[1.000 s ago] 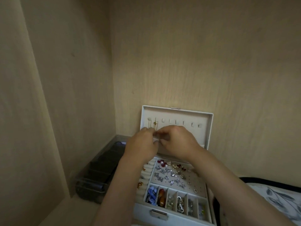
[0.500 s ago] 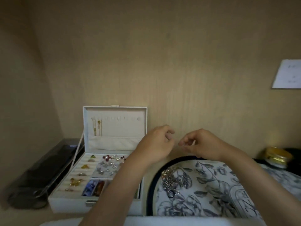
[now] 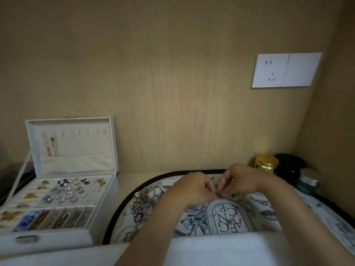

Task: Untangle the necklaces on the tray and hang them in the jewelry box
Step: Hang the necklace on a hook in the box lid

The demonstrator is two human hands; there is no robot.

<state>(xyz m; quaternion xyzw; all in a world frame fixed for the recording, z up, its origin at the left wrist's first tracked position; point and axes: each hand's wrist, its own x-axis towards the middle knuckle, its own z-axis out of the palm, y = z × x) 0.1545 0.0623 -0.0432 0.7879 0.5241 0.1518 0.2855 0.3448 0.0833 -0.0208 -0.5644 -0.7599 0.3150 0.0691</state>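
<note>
Silver chains (image 3: 144,198) lie in a knotted heap at the left end of the floral tray (image 3: 115,214), in the lower middle of the frame, so we judge the task well short of finished. At the left of the frame the white jewelry box (image 3: 57,239) stands open on the counter (image 3: 124,176), just beside the tray. Two gold necklaces (image 3: 50,145) hang from the leftmost hooks in its raised lid. The other hooks (image 3: 82,132) in that row look bare, so most of the hanging is yet to do. The box's lower trays hold earrings (image 3: 73,189) and other small pieces, which are not part of this job. Both hands are over the middle of the tray, apart from the heap. The left hand (image 3: 194,191) and the right hand (image 3: 240,181) have their fingers curled in, and their tips meet. They seem to pinch a fine chain (image 3: 228,221), which trails faintly down across the tray's centre to a small pendant. The part between the fingertips is too small for us to see. We take the step in hand to be working this one chain loose or undoing its clasp. After that come carrying it to the lid, then picking the heap apart. As for writing, an arched panel in the tray's centre carries large serif lettering (image 3: 222,210), upside down to us. We make out letters such as C, E, N, Z, A and F, but no whole word. The white wall socket (image 3: 269,71) at upper right bears no text that we can read. Neither does the gold jar (image 3: 266,163) at the right.
</note>
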